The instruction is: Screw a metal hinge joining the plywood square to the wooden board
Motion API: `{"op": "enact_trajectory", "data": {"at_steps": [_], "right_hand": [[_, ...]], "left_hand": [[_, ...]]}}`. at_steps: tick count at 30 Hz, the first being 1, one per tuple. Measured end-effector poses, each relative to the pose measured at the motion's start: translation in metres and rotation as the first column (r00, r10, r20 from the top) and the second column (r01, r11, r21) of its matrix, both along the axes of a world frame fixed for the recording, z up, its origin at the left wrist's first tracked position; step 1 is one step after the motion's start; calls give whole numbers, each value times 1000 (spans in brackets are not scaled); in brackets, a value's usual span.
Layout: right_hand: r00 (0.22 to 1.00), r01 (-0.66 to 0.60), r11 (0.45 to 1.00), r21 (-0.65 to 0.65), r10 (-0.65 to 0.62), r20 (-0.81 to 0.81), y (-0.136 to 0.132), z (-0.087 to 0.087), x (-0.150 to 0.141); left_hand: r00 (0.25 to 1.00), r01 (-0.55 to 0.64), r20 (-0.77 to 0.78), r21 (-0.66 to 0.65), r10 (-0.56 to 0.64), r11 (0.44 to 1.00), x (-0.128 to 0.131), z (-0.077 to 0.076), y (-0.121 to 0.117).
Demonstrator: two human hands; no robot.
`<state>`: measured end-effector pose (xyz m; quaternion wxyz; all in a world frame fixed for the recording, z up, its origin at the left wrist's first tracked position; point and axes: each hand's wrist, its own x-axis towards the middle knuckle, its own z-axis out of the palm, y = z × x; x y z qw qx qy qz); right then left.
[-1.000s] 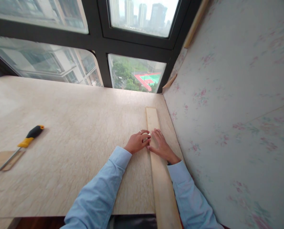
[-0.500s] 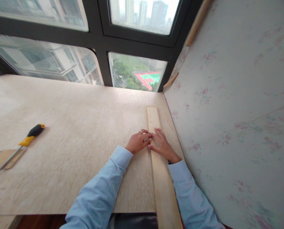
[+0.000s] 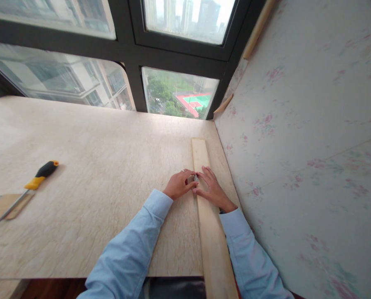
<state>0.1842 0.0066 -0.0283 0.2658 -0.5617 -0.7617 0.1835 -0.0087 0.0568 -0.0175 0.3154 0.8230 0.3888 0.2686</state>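
Left hand: thumb and fingers of the left hand (image 3: 179,184) pinch a small metal piece (image 3: 196,178); a ring (image 3: 183,170) shows on one finger.
Right hand: the right hand (image 3: 212,189) lies over the wooden board (image 3: 215,245), index tip and thumb tip close at the metal piece; cannot tell whether they grip it or only touch.
Metal piece: at the board's left edge, between the two hands; partly hidden by fingers, exact form too small to make out.
Change, one second back to now: right index finger has come in from lying apart on the board to the metal piece; left hand keeps nearly the same place; more of the metal shows than half a second ago.
Board: lengthwise on the stone-patterned tabletop (image 3: 88,232), near end past the table's front edge; same lie as earlier.
Screwdriver: black-and-yellow screwdriver (image 3: 42,174) well left of the hands, shaft across a flat brown piece (image 3: 1,205); unmoved.
Right side: flower-patterned wall (image 3: 297,145), beside the table.
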Motion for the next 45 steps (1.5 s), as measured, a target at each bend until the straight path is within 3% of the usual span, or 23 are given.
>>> {"op": "enact_trajectory", "data": {"at_steps": [14,27,37,45], "right_hand": [[1000,-1,1000,1,1,26,0,1,-2],[999,-12,1000,8,11,34,0,1,-1],[1000,-9,1000,4,9,8,-1,1,-1],[1000,-6,1000,10,6,-1,-1,0,-1]], "left_hand": [[998,55,-41,16,-54,998,-2,0,3],[999,49,16,-16,-49,999,-2,-4,4],[998,51,17,90,-53,995,-2,-9,3],[999,52,-3,82,-52,995,-2,-8,2]]}}
